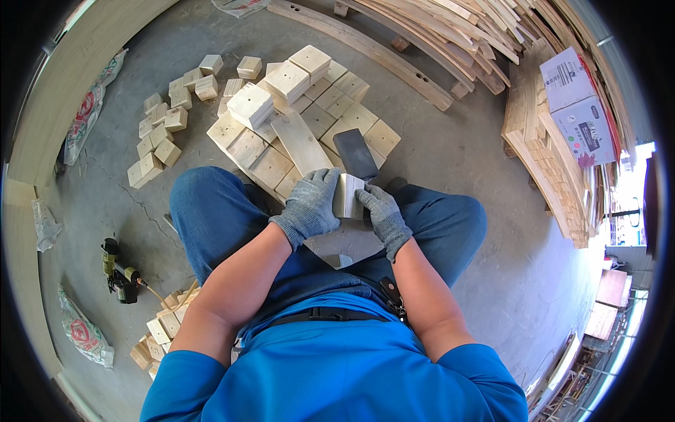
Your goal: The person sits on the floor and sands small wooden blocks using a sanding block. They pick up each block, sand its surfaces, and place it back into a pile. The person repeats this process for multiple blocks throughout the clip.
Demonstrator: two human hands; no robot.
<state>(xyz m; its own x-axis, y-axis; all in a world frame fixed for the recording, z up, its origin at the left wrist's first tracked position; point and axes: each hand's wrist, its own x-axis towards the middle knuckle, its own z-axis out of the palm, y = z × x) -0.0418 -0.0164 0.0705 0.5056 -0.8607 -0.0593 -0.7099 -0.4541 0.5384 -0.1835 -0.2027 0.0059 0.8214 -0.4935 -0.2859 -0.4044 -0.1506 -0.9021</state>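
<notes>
Above my lap, between my knees, I hold a squared wooden block point(347, 195). My left hand point(309, 203), in a grey knit glove, wraps its left side. From the right, my right hand point(384, 215), also gloved, grips the block with bent fingers. Just beyond it lie a pale wooden board point(299, 143) and a dark grey rectangular piece point(356, 153), whose kind I cannot make out. Both rest on a low platform of wooden blocks point(271, 167) set side by side. Several blocks, such as this one point(251, 105), sit on top of it.
Loose wooden blocks point(166, 152) lie on the concrete floor at the left. A nail gun point(119, 273) with a hose lies nearer, beside more blocks point(165, 325). Stacked timber strips point(450, 35) fill the far right, and a cardboard box point(582, 126) stands on a wood pile.
</notes>
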